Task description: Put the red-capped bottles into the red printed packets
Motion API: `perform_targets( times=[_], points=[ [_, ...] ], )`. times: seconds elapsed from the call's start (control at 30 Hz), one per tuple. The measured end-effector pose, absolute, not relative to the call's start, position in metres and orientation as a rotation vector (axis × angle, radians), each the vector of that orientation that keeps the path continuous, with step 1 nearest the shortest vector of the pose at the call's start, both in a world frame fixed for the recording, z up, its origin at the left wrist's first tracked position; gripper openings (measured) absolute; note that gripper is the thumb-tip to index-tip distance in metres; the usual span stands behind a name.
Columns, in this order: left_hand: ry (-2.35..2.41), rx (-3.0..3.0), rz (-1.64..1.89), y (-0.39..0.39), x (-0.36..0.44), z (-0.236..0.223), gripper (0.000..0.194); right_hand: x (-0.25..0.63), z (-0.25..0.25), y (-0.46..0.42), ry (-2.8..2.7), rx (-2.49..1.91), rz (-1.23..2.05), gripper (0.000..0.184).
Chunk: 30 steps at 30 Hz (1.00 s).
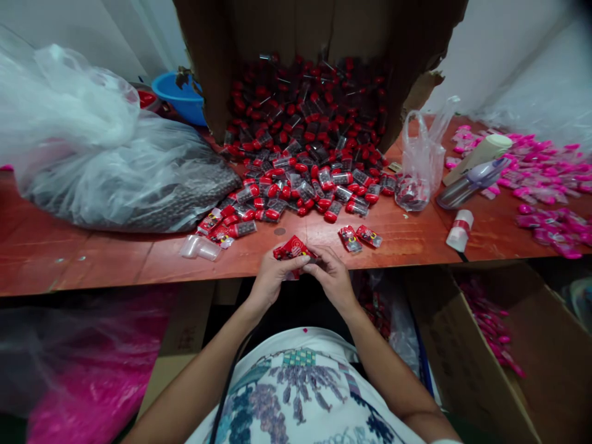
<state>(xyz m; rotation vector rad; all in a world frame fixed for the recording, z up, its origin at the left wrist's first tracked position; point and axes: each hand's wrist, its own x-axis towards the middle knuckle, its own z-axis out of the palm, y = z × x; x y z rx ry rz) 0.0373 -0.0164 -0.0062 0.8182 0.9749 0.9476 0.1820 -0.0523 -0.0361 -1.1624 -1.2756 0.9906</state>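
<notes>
At the table's front edge, a red printed plastic wrapper [292, 248] is pinched between my two hands. My left hand [269, 277] grips its left and near side, thumb on top. The fingers of my right hand [333, 274] close on its right end, and both thumbs nearly meet. Whether something sits inside the wrapper is hidden by my fingers. Just beyond lies a heap of small clear bottles with red caps [305, 179], dark contents inside. To the right lie two red-wrapped bottles [350, 239]. More red wrappers [217, 234] and clear empty tubes [201, 248] are at the left.
A torn cardboard box [203, 61] stands behind the heap. A big plastic bag of dark beads [129, 179] fills the left, near a blue basin [178, 95]. At right are a small clear bag [420, 160], a tumbler [472, 182], a white roll [460, 229] and pink pieces [550, 166].
</notes>
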Motion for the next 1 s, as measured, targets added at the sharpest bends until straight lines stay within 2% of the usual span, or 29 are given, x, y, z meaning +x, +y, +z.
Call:
perform_targets(
  times=[0.17,0.27,0.47,0.57,0.63,0.77,1.0],
  points=[
    [0.992,0.778,0.835,-0.015,0.044,-0.011,0.022,0.182,-0.044,-0.053,-1.240,-1.272,0.895,0.031],
    [0.935,0.679,0.806,-0.010,0.047,-0.013,0.026,0.204,-0.053,-0.052,-1.185,-1.336,0.825,0.030],
    [0.888,0.446,0.831,-0.004,0.049,-0.014,0.032,0.285,-0.060,-0.050,-1.094,-1.775,0.284,0.037],
    [0.913,0.425,0.877,-0.004,0.055,-0.013,0.027,0.282,-0.052,-0.050,-1.206,-1.851,0.066,0.034],
    [0.929,0.413,0.901,-0.004,0.060,-0.014,0.024,0.256,-0.046,-0.049,-1.296,-1.726,0.196,0.033],
    [0.931,0.412,0.976,-0.005,0.061,-0.019,0.021,0.199,-0.039,-0.045,-1.450,-1.443,0.654,0.032],
    [0.940,0.496,1.056,-0.005,0.045,-0.022,0.026,0.183,-0.038,-0.022,-1.691,-1.358,0.617,0.039]
  ],
)
